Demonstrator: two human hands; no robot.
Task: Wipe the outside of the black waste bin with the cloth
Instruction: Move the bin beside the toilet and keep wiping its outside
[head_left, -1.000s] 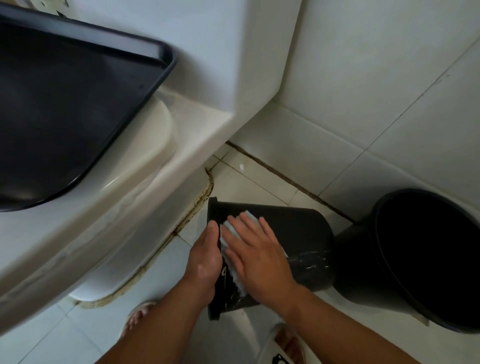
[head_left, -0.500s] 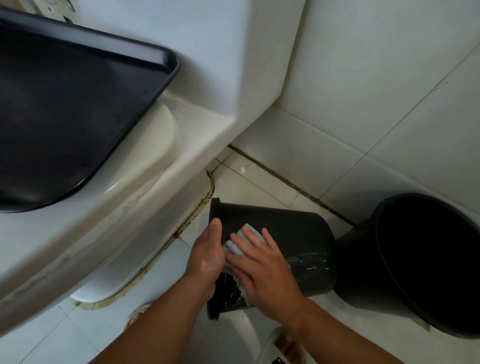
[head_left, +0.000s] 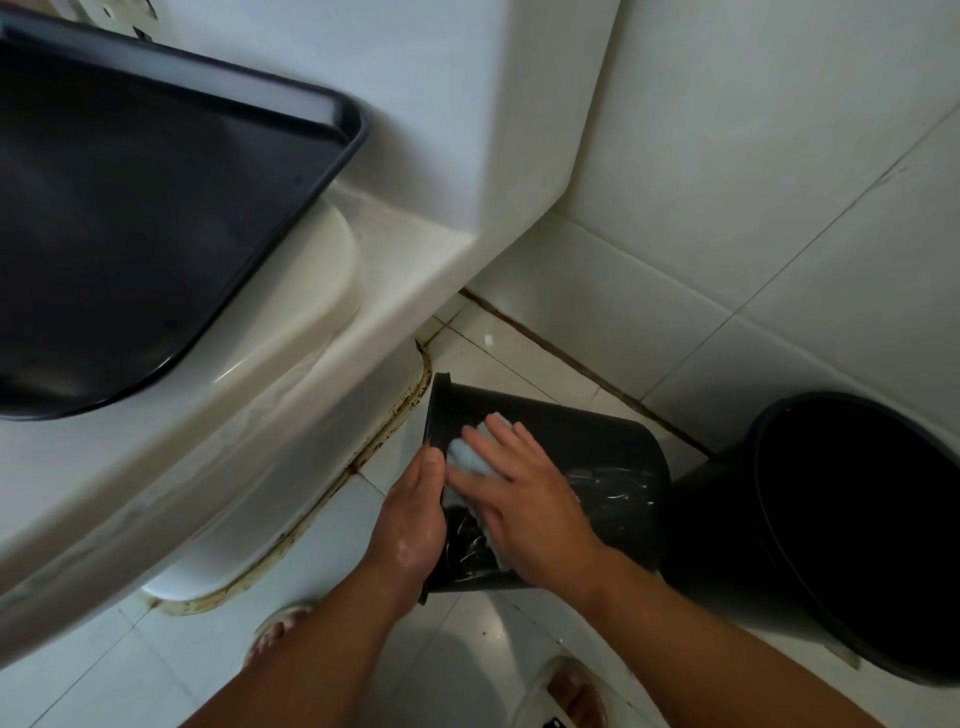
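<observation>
Black bin (head_left: 587, 441) lies on its side on the floor (head_left: 483, 649), at 5 o'clock from frame centre. Its mouth faces the toilet (head_left: 291, 395) at 9 and its base faces the bucket (head_left: 711, 519) at 3. Cannot tell whether base and bucket touch or are just apart.

Left forearm comes in from 6 o'clock. Left hand (head_left: 413, 525) sits at the lower part of the bin's rim, back of hand up. Thumb (head_left: 432, 465) lies along the rim, pointing to 12. The other fingers are hidden past the rim. Grip: wrapped on the rim, holding the bin.

Right forearm enters from 5 o'clock, wrist straight. Right hand (head_left: 524, 504) is palm-down on the bin's side wall. Fingers (head_left: 511, 441) are straight and spread, pointing to 11. Grip: flat and wide, nothing pinched, pressing the cloth (head_left: 464, 457) onto the wall.

Cloth is pale blue-white and bunched. It shows past the fingertips at 10 o'clock and again under the heel of the hand at 6.

White streaks mark the bin wall at 3 o'clock of the right hand.

Dark mark on the sandal (head_left: 540, 686) at the bottom edge is too small to read.

Black tray (head_left: 156, 234) sits on the toilet lid, at 10 o'clock in frame. Tiled wall (head_left: 753, 182) is at 1 to 2.
</observation>
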